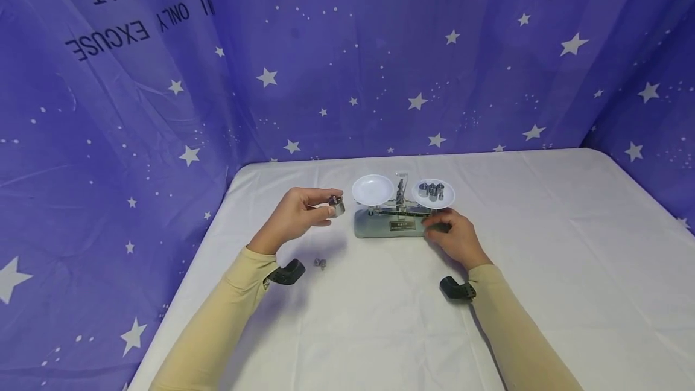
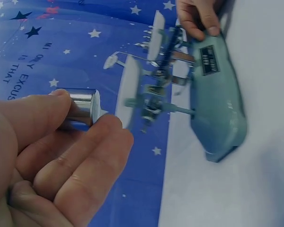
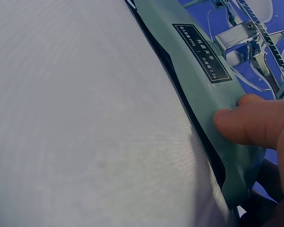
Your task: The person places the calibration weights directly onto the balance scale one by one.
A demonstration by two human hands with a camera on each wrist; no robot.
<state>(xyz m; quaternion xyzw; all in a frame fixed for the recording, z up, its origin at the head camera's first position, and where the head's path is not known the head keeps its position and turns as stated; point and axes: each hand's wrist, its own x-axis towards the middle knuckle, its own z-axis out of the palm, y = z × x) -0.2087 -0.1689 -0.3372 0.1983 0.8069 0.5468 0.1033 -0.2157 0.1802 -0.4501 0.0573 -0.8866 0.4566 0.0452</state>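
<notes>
My left hand (image 1: 290,215) pinches a shiny cylindrical metal weight (image 1: 338,206) between thumb and fingers, held just left of a balance scale's (image 1: 374,226) empty white left pan (image 1: 373,190). In the left wrist view the weight (image 2: 87,106) lies sideways in the frame, its flat end toward the pan. My right hand (image 1: 456,239) grips the right end of the scale's green base; its thumb (image 3: 241,125) presses the front face below the dark label plate (image 3: 202,53). Several metal weights (image 1: 432,190) are bunched on the right pan (image 1: 450,197).
A few tiny metal weights (image 1: 320,263) lie on the white tablecloth (image 1: 369,318), near my left wrist. Behind the table hangs a purple curtain (image 1: 347,65) with white stars and lettering. Dark wrist mounts (image 1: 288,273) stick out from both sleeves.
</notes>
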